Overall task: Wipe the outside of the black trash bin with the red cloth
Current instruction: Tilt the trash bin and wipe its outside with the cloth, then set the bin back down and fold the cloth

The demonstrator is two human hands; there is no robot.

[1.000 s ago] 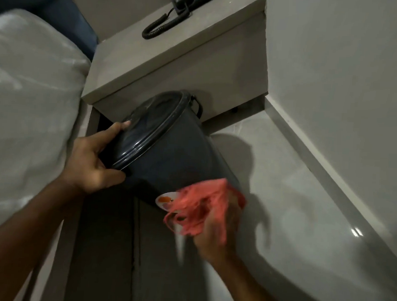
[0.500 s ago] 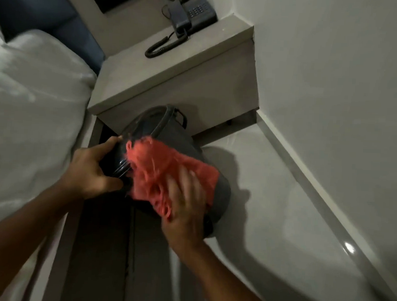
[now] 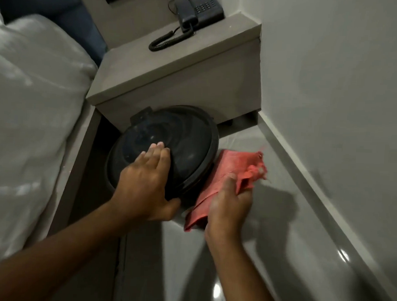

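One bin: black trash bin [image 3: 188,150], lid on, on grey floor [image 3: 244,266] tucked against front of nightstand [image 3: 173,81].
Bin edges: bed [image 3: 28,120] and its base close on left; nightstand touching or just behind; wall [image 3: 332,88] and skirting to right, strip of bare floor between.
Open room: floor toward camera and to bin's right.
Bin axis: long axis about vertical, lid face tipped slightly toward camera; hinge tab at far left rim.
Left hand: left hand [image 3: 146,182] flat on lid, fingers spread and extended, thumb hooked under near rim, bracing not clenching.
Right hand: right hand [image 3: 229,204] closed around red cloth [image 3: 228,172], bunched grip.
Cloth: pressed against bin's right side below lid rim, frayed end blurred, loose end hanging by wrist.
Nightstand top: corded phone [image 3: 199,9], coiled cord trailing.
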